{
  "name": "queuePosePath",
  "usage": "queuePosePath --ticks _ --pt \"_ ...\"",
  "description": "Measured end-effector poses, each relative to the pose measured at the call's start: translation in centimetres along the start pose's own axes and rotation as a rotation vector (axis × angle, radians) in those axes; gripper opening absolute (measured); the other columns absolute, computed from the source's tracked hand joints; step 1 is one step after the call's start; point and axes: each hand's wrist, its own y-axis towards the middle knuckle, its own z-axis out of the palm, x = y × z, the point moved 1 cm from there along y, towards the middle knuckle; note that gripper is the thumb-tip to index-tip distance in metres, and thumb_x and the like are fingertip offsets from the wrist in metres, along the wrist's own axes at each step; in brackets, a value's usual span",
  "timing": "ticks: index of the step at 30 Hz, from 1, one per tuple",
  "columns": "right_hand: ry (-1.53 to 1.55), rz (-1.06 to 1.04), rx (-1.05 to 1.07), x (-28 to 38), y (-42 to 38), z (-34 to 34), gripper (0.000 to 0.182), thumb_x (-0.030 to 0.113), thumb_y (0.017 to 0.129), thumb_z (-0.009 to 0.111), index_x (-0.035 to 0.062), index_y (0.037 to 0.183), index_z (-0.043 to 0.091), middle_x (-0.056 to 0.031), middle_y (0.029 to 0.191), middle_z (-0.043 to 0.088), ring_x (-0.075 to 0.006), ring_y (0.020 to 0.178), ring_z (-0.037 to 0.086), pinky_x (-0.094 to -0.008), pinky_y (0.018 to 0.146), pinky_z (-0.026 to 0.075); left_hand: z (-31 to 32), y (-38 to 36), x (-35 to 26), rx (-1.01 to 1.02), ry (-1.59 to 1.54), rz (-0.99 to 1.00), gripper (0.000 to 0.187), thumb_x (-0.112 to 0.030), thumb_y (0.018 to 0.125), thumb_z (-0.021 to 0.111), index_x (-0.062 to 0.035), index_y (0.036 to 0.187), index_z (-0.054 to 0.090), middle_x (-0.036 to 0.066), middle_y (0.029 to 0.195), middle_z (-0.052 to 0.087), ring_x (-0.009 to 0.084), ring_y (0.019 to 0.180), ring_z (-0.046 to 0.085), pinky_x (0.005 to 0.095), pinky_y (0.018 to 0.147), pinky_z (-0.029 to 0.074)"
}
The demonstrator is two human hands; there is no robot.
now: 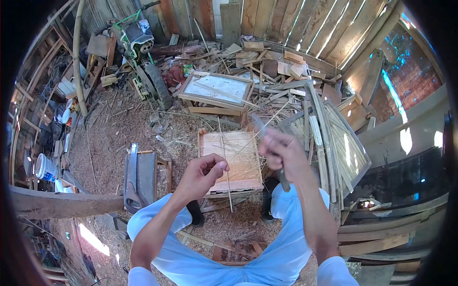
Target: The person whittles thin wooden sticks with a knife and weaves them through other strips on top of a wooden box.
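Observation:
My left hand (204,176) pinches a thin wooden strip (229,196) between thumb and fingers. The strip runs nearly upright in view, above a low wooden stand (249,178) between my knees. To the right, my right hand (282,150) is closed round a knife, slightly smeared by motion. Its grey blade (259,123) points up and to the left, while the dark handle end (285,182) shows below the fist. The blade and the strip in my left hand are apart. Several other thin strips (242,146) lie across the stand's top.
A handsaw (131,178) rests on a small bench (149,176) at the left. Beyond the stand are a framed panel (214,88) and heaped wood scraps (286,66). A small motorbike (148,71) stands at the back left. Long boards (322,148) lean at the right.

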Motion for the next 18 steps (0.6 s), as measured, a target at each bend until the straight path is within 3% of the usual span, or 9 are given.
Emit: queuePosePath --ticks 4,6,8,9,14,16,18 --pt "-0.100 0.123 0.165 -2.1 0.1 2.0 0.033 0.014 0.093 0.055 0.0008 0.124 0.055 -0.0007 0.076 0.058 -0.0023 0.050 0.037 -0.0171 0.043 0.028 0.0 0.4 0.0 0.028 -0.039 0.007 0.022 -0.023 0.095 0.055 -0.0029 0.090 0.061 -0.006 0.067 0.048 0.0012 0.056 0.036 0.0193 0.049 0.030" --pt "-0.020 0.105 0.145 -1.7 0.2 1.3 0.033 0.013 0.093 0.056 0.0009 0.124 0.055 -0.0009 0.075 0.058 -0.0020 0.050 0.037 -0.0167 0.042 0.028 -0.2 0.5 0.2 0.026 -0.091 -0.006 0.023 -0.026 0.095 0.055 -0.0036 0.090 0.060 -0.006 0.067 0.047 0.0012 0.053 0.034 0.0194 0.047 0.028" --pt "0.042 0.016 -0.027 -0.1 0.3 0.0 0.033 0.013 0.092 0.056 0.0013 0.123 0.056 -0.0012 0.075 0.057 -0.0017 0.050 0.036 -0.0166 0.042 0.027 -0.5 0.3 0.2 0.042 -0.092 -0.010 0.023 -0.026 0.096 0.054 -0.0038 0.090 0.061 -0.006 0.066 0.047 0.0011 0.054 0.034 0.0194 0.047 0.028" --pt "0.103 -0.013 -0.017 0.3 0.6 -0.6 0.031 0.015 0.094 0.053 0.0022 0.122 0.055 -0.0003 0.071 0.052 -0.0005 0.048 0.036 -0.0143 0.041 0.025 -0.5 0.3 0.2 0.060 -0.093 -0.012 0.024 -0.026 0.096 0.054 -0.0040 0.089 0.061 -0.006 0.066 0.047 0.0010 0.054 0.034 0.0194 0.048 0.028" --pt "-0.023 0.114 0.040 -1.2 0.1 1.0 0.031 0.015 0.094 0.054 0.0007 0.122 0.055 -0.0008 0.076 0.057 -0.0015 0.050 0.036 -0.0169 0.041 0.027 -0.1 0.6 0.0 0.030 -0.008 0.020 0.020 -0.022 0.095 0.055 -0.0033 0.090 0.061 -0.006 0.067 0.048 0.0011 0.056 0.035 0.0189 0.049 0.029" --pt "0.045 0.159 0.183 -2.2 0.3 1.2 0.030 0.015 0.094 0.054 0.0005 0.120 0.056 -0.0005 0.076 0.057 -0.0015 0.050 0.036 -0.0168 0.042 0.027 0.2 0.5 0.1 0.006 0.021 0.037 0.019 -0.021 0.095 0.056 -0.0031 0.091 0.061 -0.006 0.067 0.048 0.0012 0.057 0.036 0.0186 0.050 0.029" --pt "0.037 0.133 0.154 -1.4 0.3 0.9 0.030 0.016 0.094 0.055 0.0007 0.120 0.056 -0.0002 0.076 0.056 -0.0016 0.050 0.036 -0.0161 0.042 0.028 0.4 0.7 0.0 -0.085 0.060 0.116 0.025 -0.028 0.094 0.057 -0.0047 0.087 0.060 -0.007 0.064 0.044 0.0013 0.054 0.033 0.0194 0.045 0.025"
